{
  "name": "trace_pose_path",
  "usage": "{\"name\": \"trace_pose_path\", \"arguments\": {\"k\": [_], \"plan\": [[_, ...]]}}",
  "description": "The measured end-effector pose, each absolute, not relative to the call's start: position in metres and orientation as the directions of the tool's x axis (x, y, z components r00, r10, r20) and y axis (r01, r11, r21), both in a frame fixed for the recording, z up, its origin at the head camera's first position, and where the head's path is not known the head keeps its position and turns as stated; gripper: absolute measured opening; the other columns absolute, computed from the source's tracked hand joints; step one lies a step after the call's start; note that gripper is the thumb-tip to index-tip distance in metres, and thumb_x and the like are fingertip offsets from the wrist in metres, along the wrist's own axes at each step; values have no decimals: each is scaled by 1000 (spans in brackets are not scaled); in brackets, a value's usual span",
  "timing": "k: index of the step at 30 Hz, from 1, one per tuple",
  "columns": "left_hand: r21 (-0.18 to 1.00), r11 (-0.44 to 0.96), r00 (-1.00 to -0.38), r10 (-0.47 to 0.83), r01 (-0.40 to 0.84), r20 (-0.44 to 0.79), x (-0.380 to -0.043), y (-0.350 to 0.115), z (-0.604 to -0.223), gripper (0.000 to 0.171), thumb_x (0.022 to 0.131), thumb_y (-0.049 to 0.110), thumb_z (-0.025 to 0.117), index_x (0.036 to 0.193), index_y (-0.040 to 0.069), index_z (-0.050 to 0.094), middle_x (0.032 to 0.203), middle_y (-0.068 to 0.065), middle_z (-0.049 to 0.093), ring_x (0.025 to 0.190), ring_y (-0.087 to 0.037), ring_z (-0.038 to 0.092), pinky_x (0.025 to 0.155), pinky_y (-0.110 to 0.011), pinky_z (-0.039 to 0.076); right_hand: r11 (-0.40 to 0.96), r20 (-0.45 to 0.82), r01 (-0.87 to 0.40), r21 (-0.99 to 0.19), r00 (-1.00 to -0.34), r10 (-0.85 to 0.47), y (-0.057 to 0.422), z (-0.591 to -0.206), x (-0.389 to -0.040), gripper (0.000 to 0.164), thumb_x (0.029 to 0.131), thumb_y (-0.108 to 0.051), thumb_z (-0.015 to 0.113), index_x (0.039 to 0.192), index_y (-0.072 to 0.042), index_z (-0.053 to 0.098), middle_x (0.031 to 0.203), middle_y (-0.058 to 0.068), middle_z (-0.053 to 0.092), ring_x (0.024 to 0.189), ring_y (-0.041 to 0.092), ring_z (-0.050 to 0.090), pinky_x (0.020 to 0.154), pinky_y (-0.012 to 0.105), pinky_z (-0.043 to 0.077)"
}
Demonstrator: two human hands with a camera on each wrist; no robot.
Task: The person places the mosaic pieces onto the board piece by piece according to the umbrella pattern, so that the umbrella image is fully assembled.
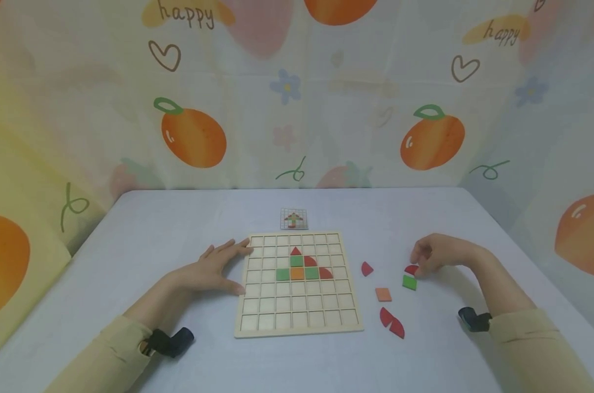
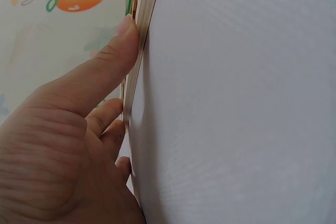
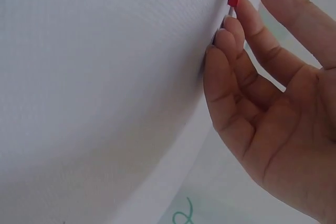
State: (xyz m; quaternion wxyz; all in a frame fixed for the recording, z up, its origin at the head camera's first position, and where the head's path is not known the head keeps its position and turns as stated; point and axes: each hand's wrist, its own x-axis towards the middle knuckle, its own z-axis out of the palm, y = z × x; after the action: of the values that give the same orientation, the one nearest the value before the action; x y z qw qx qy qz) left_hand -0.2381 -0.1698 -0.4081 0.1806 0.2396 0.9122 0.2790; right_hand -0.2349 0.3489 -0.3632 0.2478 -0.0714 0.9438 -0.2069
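Head view, from where I stand, suggests the mosaic is roughly half built. On the grid board (image 1: pixel 301 319), in front of the person, sit a red triangle (image 1: pixel 295 251), three green squares (image 1: pixel 282 274), an orange square (image 1: pixel 297 273) and two red quarter-circles (image 1: pixel 310 261) stepping down the right side. No red stands on the left side to match them. Behind the board lies a small pattern card (image 1: pixel 294 219), too tiny for me to check piece by piece.

Left over on the tablecloth (image 1: pixel 208 365), right of the board, are a loose orange square (image 1: pixel 383 295), a loose green square (image 1: pixel 409 282) and four loose red quarter-circles (image 1: pixel 367 268).

The left hand (image 1: pixel 208 273) is spread wide, thumb and fingertips resting against the board's left edge. The right hand (image 1: pixel 441 252) has its fingers bent, thumb and fingertips at the red quarter-circle just beside the green square; even from the right wrist view, I cannot tell whether they pinch it.
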Motion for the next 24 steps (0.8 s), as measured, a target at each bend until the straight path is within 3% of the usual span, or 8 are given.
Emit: {"name": "trace_pose_path", "arguments": {"k": [10,24], "plan": [[602,724,-818,542,337,-194,-238,-170,-407,91,76,48,80,151,20,37,168,-6,16,155,-43,3,120,-68,-6,928,-419,-62,-368,-880,-225,339,-361,-234,22,78,-22,82,87,-10,66,74,2,56,76,16,51,66,27,45],[603,719,-818,546,346,-181,-237,-170,-407,90,76,48,80,149,17,39,168,-8,17,155,-42,5,121,-67,-4,901,-412,-45,-431,-879,-240,335,-363,-236,21,77,-17,81,87,-10,63,82,4,57,83,18,52,66,29,47]]}}
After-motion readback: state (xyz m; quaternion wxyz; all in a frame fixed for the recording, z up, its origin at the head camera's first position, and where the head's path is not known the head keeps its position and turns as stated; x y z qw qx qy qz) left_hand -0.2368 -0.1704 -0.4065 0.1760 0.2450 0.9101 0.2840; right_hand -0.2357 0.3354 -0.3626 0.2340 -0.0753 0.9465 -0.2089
